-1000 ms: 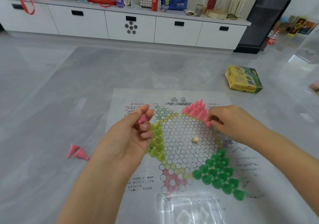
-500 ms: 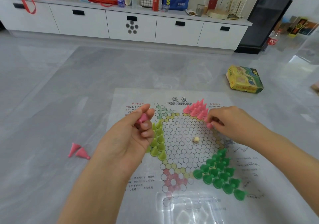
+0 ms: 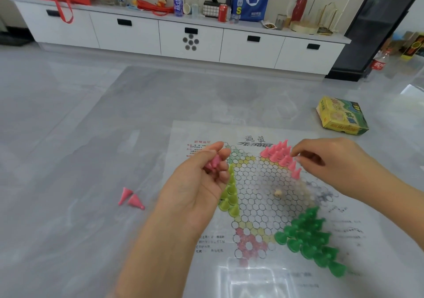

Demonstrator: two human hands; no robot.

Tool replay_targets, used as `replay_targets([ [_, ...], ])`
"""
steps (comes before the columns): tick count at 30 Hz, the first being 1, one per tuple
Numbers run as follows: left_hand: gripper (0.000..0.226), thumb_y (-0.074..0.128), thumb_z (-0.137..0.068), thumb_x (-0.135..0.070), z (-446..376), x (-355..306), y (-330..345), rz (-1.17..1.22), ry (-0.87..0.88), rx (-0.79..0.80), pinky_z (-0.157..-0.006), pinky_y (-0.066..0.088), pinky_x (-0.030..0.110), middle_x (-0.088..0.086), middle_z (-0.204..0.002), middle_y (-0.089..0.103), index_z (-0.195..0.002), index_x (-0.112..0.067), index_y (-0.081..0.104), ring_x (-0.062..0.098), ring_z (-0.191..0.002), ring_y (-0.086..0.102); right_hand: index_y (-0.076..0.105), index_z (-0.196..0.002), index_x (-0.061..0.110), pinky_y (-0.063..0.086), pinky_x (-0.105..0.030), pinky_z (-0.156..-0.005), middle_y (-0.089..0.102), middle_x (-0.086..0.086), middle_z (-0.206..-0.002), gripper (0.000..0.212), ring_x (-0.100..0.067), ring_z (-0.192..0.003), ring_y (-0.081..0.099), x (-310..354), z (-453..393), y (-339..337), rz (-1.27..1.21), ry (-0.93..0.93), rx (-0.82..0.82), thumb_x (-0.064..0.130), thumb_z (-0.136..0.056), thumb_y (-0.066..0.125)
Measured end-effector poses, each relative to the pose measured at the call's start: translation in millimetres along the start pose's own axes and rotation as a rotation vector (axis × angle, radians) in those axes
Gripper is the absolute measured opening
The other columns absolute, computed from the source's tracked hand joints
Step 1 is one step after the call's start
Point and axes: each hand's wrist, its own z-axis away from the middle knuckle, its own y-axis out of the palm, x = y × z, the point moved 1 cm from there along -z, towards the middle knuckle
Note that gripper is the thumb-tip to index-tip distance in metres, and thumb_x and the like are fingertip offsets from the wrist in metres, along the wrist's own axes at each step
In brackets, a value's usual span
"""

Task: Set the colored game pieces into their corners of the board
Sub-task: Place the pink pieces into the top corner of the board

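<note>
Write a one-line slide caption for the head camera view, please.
Left hand holds spare pink pieces while the right hand works beside the pink corner group on the board.

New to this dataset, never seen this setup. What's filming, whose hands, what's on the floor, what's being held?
There is no machine: a person wears one wide-angle camera on the head, looking down at two bare hands. On the grey floor lies a thin printed paper game board with a honeycomb star. Pink cone pieces fill its far corner, yellow-green cones the left, dark green cones the near right. Two loose pink cones lie off the board. The left hand has pink spare cones in its grip. The right hand pinches at the pink cluster's edge; whether it holds one is unclear.
</note>
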Motion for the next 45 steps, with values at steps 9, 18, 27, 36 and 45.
replay_targets([
  [9,0.024,0.037,-0.090,-0.008,7,-69,-45,0.212,0.326,-0.128,-0.065,0.054,0.020,0.012,-0.089,0.060,-0.088,0.000,0.059,0.018,-0.075,0.061,0.060,-0.108,0.023,0.040,-0.018,-0.074,0.060,0.011,-0.101,0.021,0.002,-0.071,0.041,129,-28,23,-0.109,-0.443,0.112,0.026,-0.092,0.048],
  [18,0.031,0.031,-0.093,-0.013,19,-106,-92,0.273,0.343,-0.190,-0.084,0.049,0.032,0.013,-0.101,0.063,-0.092,-0.004,0.061,0.024,-0.100,0.060,0.043,-0.130,0.023,0.048,-0.035,-0.083,0.044,-0.004,-0.120,0.046,-0.023,-0.098,0.057,211,-48,83,-0.158,-0.557,0.284,0.025,-0.086,0.057],
  [27,0.027,0.033,-0.089,-0.003,20,-111,-105,0.440,0.270,-0.242,-0.046,0.045,0.015,0.008,-0.063,0.057,-0.075,-0.005,0.055,0.014,-0.048,0.053,0.054,-0.098,0.015,0.044,-0.035,-0.073,0.051,-0.006,-0.100,0.015,-0.029,-0.088,0.056,222,-55,94,-0.065,-0.561,0.267,0.014,-0.085,0.048],
  [36,0.024,0.032,-0.090,-0.004,13,-74,-74,0.396,0.062,-0.059,-0.071,0.053,0.028,0.015,-0.075,0.055,-0.084,0.002,0.055,0.019,-0.053,0.057,0.063,-0.086,0.022,0.046,-0.021,-0.067,0.059,0.001,-0.082,0.018,-0.008,-0.069,0.054,198,-64,28,-0.493,-0.409,-0.124,0.008,-0.077,0.057],
  [45,0.017,0.043,-0.087,-0.005,10,-50,-42,0.270,0.040,0.022,-0.059,0.056,0.026,0.013,-0.073,0.057,-0.077,0.000,0.056,0.013,-0.039,0.053,0.062,-0.093,0.021,0.053,-0.021,-0.072,0.058,0.005,-0.093,0.019,-0.009,-0.075,0.059,156,-40,9,-0.633,-0.233,-0.135,0.006,-0.082,0.060],
])
